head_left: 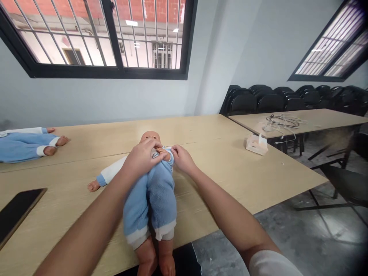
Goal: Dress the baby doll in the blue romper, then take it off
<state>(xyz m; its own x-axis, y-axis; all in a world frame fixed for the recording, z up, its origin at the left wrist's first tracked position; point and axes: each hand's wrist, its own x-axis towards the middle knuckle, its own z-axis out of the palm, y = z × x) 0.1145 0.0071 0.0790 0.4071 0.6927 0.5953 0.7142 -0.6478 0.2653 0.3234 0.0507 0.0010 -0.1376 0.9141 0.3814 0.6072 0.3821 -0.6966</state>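
A baby doll (162, 191) in a white top and blue fuzzy trousers lies on its back on the table, feet toward me. My left hand (143, 155) is over its chest, with curled fingers and thumb closed about the doll's small hand (164, 153). On the other side, my right hand (183, 160) pinches the blue cuff (171, 156) of that arm's sleeve. The doll's other arm (110, 173) is stretched out to the left on the tabletop. My left hand hides the doll's lower face and much of its chest.
A second doll (25, 145) in similar clothes lies at the far left of the table (218, 153). A dark phone (20, 212) rests at the near left. To the right are a tissue box (257, 145), tangled cables (283, 122), stacked black chairs (267, 99) and a folding chair (345, 178).
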